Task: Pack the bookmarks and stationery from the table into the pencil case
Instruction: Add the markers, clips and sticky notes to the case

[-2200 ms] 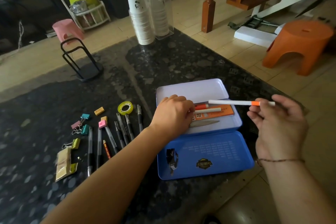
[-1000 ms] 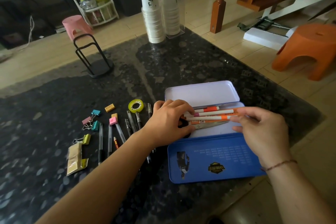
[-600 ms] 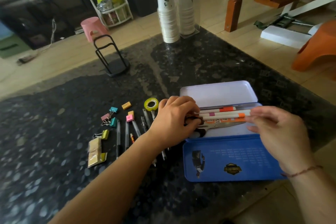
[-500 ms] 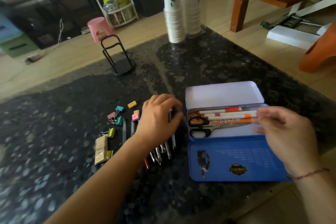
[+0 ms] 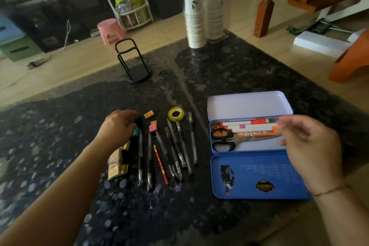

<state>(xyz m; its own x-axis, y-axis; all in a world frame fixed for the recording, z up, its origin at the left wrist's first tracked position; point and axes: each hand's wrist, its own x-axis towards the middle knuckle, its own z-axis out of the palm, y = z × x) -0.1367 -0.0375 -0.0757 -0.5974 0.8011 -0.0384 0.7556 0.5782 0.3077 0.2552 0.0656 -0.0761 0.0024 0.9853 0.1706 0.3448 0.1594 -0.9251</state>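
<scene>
On the dark speckled table point(image 5: 229, 70) a blue tin pencil case point(image 5: 257, 177) lies opened out flat, with its pale lid point(image 5: 248, 105) at the far side and its middle tray already holding black-handled scissors point(image 5: 223, 139) and three white markers point(image 5: 250, 126) with orange and pink bands, laid over an orange card. The right hand point(image 5: 311, 146) hovers above the tray's right end, its fingers loosely bent and holding nothing that shows. The left hand point(image 5: 117, 128) reaches over the far-left end of the loose stationery, where binder clips lie; its fingers curl downward over them, and a teal clip point(image 5: 136, 131) peeks out at the fingertips, but whether anything is pinched cannot be told (the fingers hide the contact). To the right of that hand, a row of dark pens point(image 5: 175, 146) and a red pencil point(image 5: 160, 164) lie roughly parallel between the hand and the case. A pink eraser point(image 5: 153, 128) sits at the head of the row, an orange eraser point(image 5: 149, 114) just beyond it, and a roll of yellow-green tape point(image 5: 176, 114) further right. Gold bookmarks point(image 5: 115, 163) rest beside the left forearm. At the table's far edge stand stacked paper cups point(image 5: 194, 16) and a black wire stand point(image 5: 132, 62).
</scene>
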